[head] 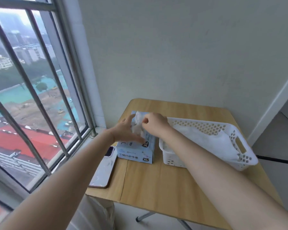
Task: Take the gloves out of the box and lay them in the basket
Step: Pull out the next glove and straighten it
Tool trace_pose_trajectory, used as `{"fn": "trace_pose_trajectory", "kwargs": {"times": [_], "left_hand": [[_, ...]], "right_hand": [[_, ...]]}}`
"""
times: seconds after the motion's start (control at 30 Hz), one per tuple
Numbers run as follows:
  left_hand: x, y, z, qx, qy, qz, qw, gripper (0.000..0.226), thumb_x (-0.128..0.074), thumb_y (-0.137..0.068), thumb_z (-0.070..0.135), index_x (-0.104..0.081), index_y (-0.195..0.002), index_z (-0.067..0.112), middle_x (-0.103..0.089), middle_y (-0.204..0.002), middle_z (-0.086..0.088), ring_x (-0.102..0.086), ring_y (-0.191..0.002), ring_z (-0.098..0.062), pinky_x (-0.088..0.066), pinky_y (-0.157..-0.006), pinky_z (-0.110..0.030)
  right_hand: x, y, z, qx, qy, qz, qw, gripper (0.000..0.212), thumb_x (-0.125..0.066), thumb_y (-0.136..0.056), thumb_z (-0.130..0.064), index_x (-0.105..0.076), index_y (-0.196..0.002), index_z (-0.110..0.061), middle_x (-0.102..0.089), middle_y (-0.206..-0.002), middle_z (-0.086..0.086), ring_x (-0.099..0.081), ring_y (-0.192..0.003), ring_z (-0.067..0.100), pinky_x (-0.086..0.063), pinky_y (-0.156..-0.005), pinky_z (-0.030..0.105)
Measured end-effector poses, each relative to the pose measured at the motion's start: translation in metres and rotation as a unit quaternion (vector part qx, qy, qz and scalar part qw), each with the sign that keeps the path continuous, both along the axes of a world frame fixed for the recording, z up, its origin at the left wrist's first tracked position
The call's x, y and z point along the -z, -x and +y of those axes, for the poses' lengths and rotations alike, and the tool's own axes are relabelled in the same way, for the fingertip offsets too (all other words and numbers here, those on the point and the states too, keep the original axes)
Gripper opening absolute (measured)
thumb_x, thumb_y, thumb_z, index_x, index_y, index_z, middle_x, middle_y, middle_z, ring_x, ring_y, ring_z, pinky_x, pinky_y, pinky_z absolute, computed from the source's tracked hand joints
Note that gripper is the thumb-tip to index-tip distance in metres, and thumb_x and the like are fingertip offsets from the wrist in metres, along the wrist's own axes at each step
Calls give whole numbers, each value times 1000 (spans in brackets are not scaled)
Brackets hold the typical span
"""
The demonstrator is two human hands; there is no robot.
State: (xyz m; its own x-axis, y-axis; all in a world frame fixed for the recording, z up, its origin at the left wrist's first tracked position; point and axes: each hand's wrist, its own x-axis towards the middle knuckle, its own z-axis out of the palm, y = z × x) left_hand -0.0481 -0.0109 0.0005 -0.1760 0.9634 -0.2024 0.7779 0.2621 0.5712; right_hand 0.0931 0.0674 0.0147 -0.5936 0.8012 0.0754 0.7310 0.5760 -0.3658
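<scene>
Head view: a wooden table (165, 176) fills the lower middle, set against a white wall, with a barred window (32, 97) at 9 o'clock.

On the table, near centre, sits the blue glove box (135, 153), marked XL on its near face. The left hand (125, 130) lies on the box top with fingers spread and straight, holding it down; the hand hides much of the top.

The right hand (155, 124) is over the box, its thumb and fingers pinched on a white glove (137, 125) that stands partly out of the opening. The glove's lower part is still inside the box, and its shape is hard to make out where the fingers cover it.

The white basket (239, 146) stands just beside the box at 3 o'clock. White gloves (211, 141) already lie in it; how many cannot be told. The right forearm crosses the basket's near left corner and hides it.

A phone (103, 170) lies at the box's 7 o'clock, by the table's left edge, partly under the left forearm.
</scene>
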Motion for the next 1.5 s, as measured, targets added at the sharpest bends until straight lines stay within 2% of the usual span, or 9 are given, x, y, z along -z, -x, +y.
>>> {"fn": "trace_pose_trajectory", "kwargs": {"times": [0.17, 0.33, 0.63, 0.83, 0.9, 1.0, 1.2, 1.37, 1.5], "left_hand": [[17, 4, 0, 14, -21, 43, 999, 138, -84, -54, 65, 3, -156, 32, -21, -161, -2, -28, -144, -26, -29, -116, -47], [21, 6, -6, -9, 4, 91, 996, 149, -59, -33, 90, 11, -153, 35, -32, -157, 0, -28, -144, -28, -26, -115, -56], [17, 4, -5, -15, 4, 96, 995, 146, -72, -46, 84, 15, -152, 35, -38, -150, -8, -33, -139, -30, -30, -113, -54], [14, 5, -4, -19, -9, 63, 998, 156, -65, -27, 92, 10, -152, 37, -44, -146, -8, -42, -132, -30, -37, -110, -52], [11, 2, -4, -34, -60, 22, 997, 145, -68, -39, 87, -4, -155, 30, -42, -149, -6, -44, -133, -29, -39, -109, -52], [8, -4, 0, -119, -176, -32, 977, 89, -72, -74, 58, -34, -145, 22, -47, -142, -8, -47, -128, -27, -41, -107, -51], [3, -3, 8, -148, -184, 11, 972, 15, -63, -90, 29, -68, -103, 22, -68, -97, -2, -59, -68, -14, -49, -64, -26], [-14, -7, 13, -193, -264, -109, 939, 17, -58, -94, 16, -72, -103, 17, -73, -81, -1, -62, -54, -17, -55, -61, -28], [-40, -17, 15, -180, -317, -288, 886, 33, -48, -89, 1, -75, -93, 21, -74, -97, -1, -69, -83, -14, -57, -71, -23]], "right_hand": [[17, 18, -3, 9, -1, -46, 999, 26, -59, -88, -34, -56, -112, -28, -57, -116, 2, -47, -118, 20, -35, -87, 37], [15, 22, -5, 10, -18, 11, 1000, 14, -50, -92, -18, -63, -95, -22, -65, -98, -4, -57, -100, 19, -43, -82, 34], [-40, -1, -10, 62, 53, 373, 924, 16, -53, -94, -22, -55, -84, -10, -53, -76, -6, -47, -68, 10, -38, -59, 19], [-49, -8, -14, 89, 93, 433, 892, 18, -45, -91, -15, -52, -90, 1, -64, -89, 18, -61, -85, 34, -46, -68, 33], [-49, -10, -14, 88, 108, 407, 903, 17, -44, -90, -14, -55, -90, -1, -66, -88, 13, -64, -90, 33, -50, -71, 34], [-46, -11, -12, 99, 137, 382, 908, 17, -44, -89, -15, -56, -89, -5, -68, -86, 9, -65, -90, 30, -54, -80, 41], [-40, -18, -9, 116, 181, 389, 896, 16, -40, -93, -17, -51, -87, -8, -64, -100, 21, -63, -87, 32, -55, -83, 50], [-35, -27, -9, 94, 204, 362, 905, 20, -43, -96, -24, -56, -87, -12, -67, -93, 15, -66, -87, 31, -55, -85, 47], [-41, -32, -7, 105, 190, 398, 891, 36, -39, -94, -42, -56, -94, -10, -65, -97, 12, -65, -92, 28, -52, -86, 46]]}}
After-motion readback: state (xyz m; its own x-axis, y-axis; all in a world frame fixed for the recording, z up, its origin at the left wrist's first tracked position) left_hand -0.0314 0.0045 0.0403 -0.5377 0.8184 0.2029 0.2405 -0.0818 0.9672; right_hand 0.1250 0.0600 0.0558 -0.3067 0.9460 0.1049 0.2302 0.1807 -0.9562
